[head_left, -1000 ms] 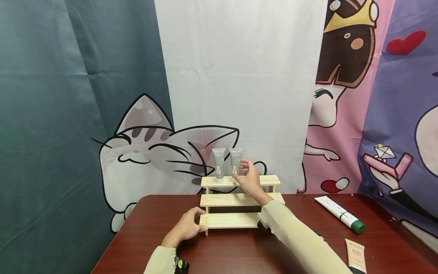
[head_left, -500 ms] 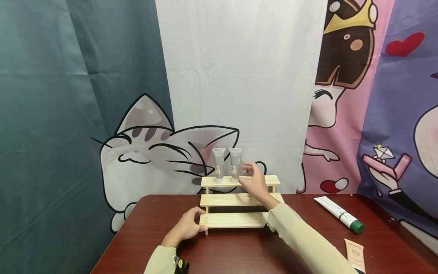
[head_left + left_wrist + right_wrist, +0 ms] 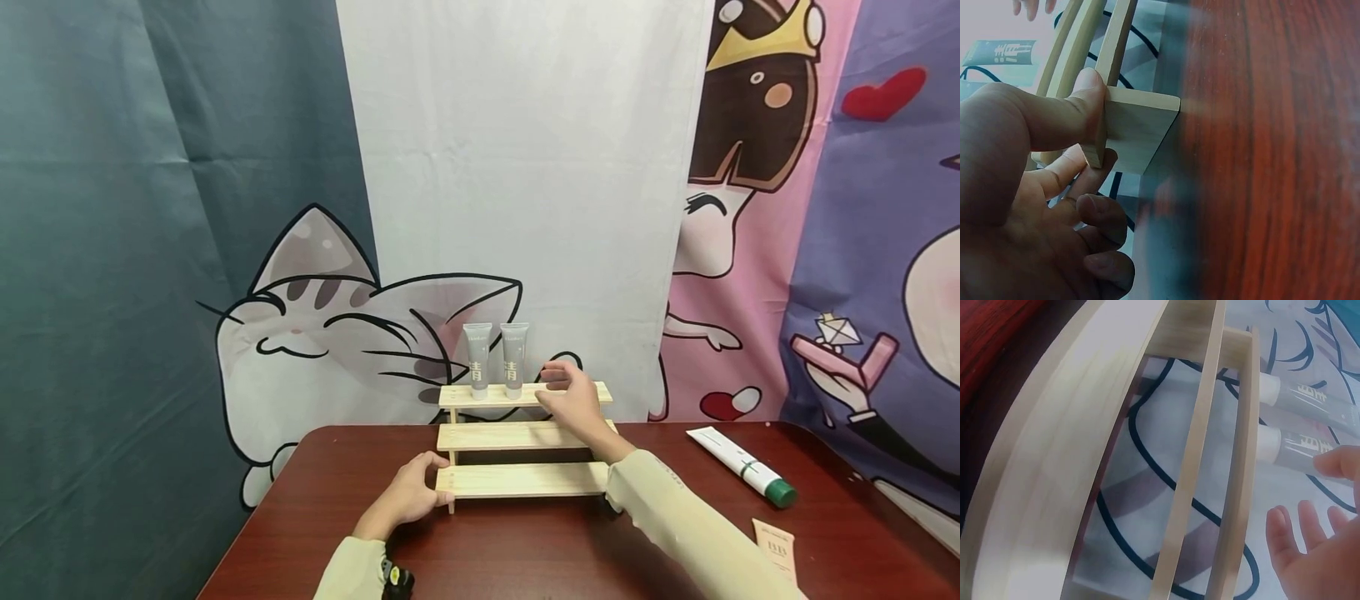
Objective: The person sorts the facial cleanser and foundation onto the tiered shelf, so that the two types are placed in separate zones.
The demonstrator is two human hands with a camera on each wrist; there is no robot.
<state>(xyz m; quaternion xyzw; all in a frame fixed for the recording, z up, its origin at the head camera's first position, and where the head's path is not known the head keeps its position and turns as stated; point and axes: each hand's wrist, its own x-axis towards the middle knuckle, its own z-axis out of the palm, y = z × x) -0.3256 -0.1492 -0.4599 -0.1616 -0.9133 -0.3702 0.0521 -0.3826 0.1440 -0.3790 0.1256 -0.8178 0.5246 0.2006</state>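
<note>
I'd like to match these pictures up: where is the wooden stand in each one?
Head: the wooden stand is in the lower middle, slightly right.
Left wrist: upper left, turned sideways, pinched by the left hand.
Right wrist: large, slanting from top to bottom across the left and middle.
Shared landmark: the grey tubes with pale lettering; the left wrist view clearly shows just one.

2 gray tubes (image 3: pixel 478 350) (image 3: pixel 513 350) w/ "清" – beige tube (image 3: pixel 776 546) w/ "BB"
</note>
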